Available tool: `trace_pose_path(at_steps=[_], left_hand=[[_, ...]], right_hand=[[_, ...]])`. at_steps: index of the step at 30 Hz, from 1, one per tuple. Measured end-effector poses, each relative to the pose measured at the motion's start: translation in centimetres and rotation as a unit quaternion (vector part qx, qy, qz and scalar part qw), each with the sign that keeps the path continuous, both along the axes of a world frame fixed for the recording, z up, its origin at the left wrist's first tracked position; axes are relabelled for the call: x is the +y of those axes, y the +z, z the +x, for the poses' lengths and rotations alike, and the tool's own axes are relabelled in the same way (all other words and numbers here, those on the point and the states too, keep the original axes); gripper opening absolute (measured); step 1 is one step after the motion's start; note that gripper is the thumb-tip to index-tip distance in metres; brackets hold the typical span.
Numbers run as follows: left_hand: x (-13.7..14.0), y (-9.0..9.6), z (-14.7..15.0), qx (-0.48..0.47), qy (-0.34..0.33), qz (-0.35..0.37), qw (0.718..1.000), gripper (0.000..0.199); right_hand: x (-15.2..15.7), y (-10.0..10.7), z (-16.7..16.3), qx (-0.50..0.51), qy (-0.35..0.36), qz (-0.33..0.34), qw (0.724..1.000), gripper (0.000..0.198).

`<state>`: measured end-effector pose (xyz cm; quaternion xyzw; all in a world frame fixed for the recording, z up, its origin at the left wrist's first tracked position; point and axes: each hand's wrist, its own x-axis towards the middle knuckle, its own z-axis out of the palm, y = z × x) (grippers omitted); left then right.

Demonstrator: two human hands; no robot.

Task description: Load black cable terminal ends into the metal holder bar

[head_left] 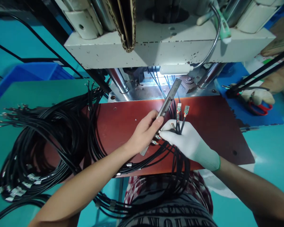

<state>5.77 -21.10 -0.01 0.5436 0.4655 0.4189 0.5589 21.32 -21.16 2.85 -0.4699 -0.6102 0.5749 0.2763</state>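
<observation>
Metal strip (pixel 168 98) and black cables (pixel 180 126) being handled over a red-brown board (pixel 210 126).
Bare left hand (pixel 143 132) is pinching the strip, pointing toward one o'clock; gloved right hand (pixel 186 140) is gripping cable ends, terminals (pixel 182 110) upward.

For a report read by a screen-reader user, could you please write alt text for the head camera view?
A bare left hand holds a slim metal bar beside a white-gloved right hand gripping black cables with metal terminals, over a reddish board before a grey press machine. A large bundle of black cables lies on the left on the teal table.
</observation>
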Motion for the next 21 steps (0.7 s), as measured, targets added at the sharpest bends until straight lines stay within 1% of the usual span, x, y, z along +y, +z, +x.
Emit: trace_pose_path(at_steps=[2, 3, 6, 8, 10, 12, 14, 17, 19, 21], left_hand=[[-0.1, -0.2, 0.1, 0.05, 0.007, 0.037, 0.998, 0.032], [-0.1, -0.4, 0.2, 0.054, 0.003, 0.037, 0.998, 0.032], [0.0, -0.8, 0.3, 0.006, -0.007, -0.01, 1.0, 0.035], [0.0, -0.9, 0.4, -0.039, -0.008, -0.051, 0.998, 0.037], [0.1, -1.0, 0.6, -0.064, -0.009, -0.07, 0.995, 0.037], [0.0, -1.1, 0.7, -0.054, -0.002, -0.061, 0.997, 0.036], [0.0, -1.1, 0.7, -0.024, 0.006, -0.038, 0.999, 0.037], [0.1, -1.1, 0.6, 0.02, 0.002, 0.0, 1.0, 0.036], [0.1, -1.0, 0.4, 0.031, -0.01, 0.018, 0.999, 0.034], [0.2, -0.8, 0.2, 0.032, -0.019, 0.022, 0.999, 0.033]], right_hand=[[-0.1, 0.0, 0.0, -0.008, 0.003, 0.008, 1.0, 0.022], [-0.1, 0.0, 0.1, -0.011, 0.007, 0.012, 1.0, 0.022], [0.0, 0.0, 0.3, -0.017, 0.023, 0.016, 0.999, 0.023], [0.1, 0.0, 0.5, -0.01, 0.033, 0.005, 0.999, 0.021], [0.2, -0.2, 0.6, 0.0, 0.03, -0.007, 1.0, 0.019], [0.2, -0.5, 0.6, 0.0, 0.023, 0.001, 1.0, 0.019], [0.2, -1.0, 0.6, -0.013, 0.017, 0.023, 1.0, 0.02], [0.3, -1.7, 0.7, -0.026, 0.027, 0.045, 0.998, 0.02], [0.3, -1.7, 1.2, -0.031, 0.041, 0.047, 0.998, 0.019], [0.4, -1.5, 2.0, -0.073, 0.039, 0.062, 0.995, 0.018]])
